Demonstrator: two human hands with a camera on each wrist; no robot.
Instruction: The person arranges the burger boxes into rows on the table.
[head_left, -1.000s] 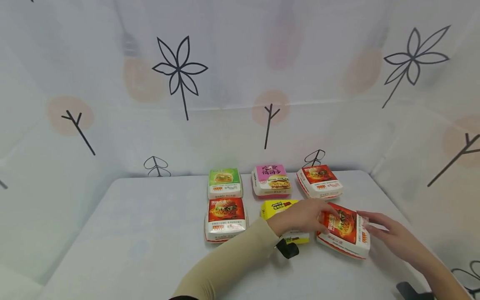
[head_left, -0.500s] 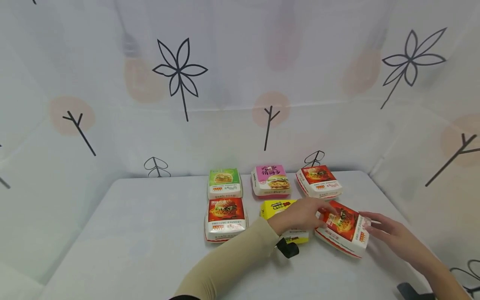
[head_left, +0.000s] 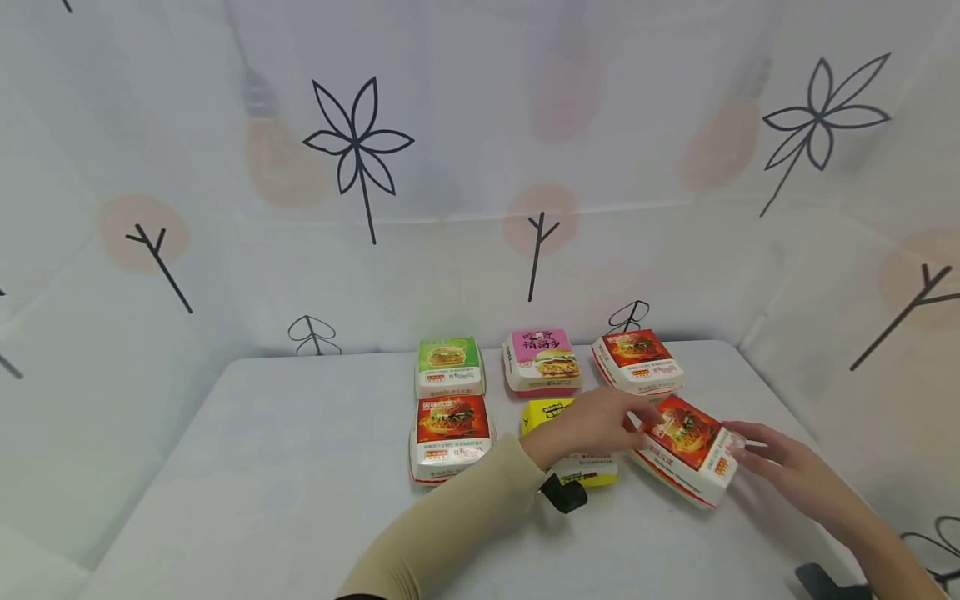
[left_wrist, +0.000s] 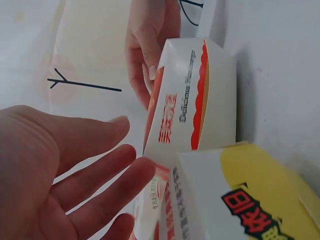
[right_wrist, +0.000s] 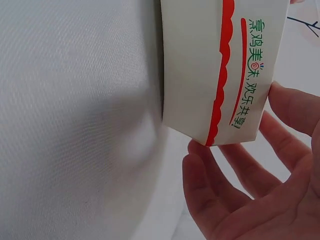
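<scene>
A red-and-white burger box [head_left: 693, 437] sits turned askew on the right of the table, in the head view. My right hand [head_left: 791, 475] grips its right end; the right wrist view has the thumb at the upper edge and curled fingers [right_wrist: 240, 172] around the end. My left hand [head_left: 588, 427] hovers at the box's left side, its fingers loosely spread. In the left wrist view a gap separates those fingers from the box. Below the left hand lies a yellow burger box [head_left: 543, 412], partly hidden by hand and wrist.
Along the back stand a green burger box [head_left: 450, 358], a pink one [head_left: 543, 358] and another red one [head_left: 637, 354]. One more red box [head_left: 452, 425] lies in front of the green box. A patterned cloth [head_left: 450, 275] rises behind the white table [head_left: 285, 467].
The gripped red box has turned, and its near edge has shifted slightly away from me. My left fingers have come off its left side and drawn back a little to the left.
</scene>
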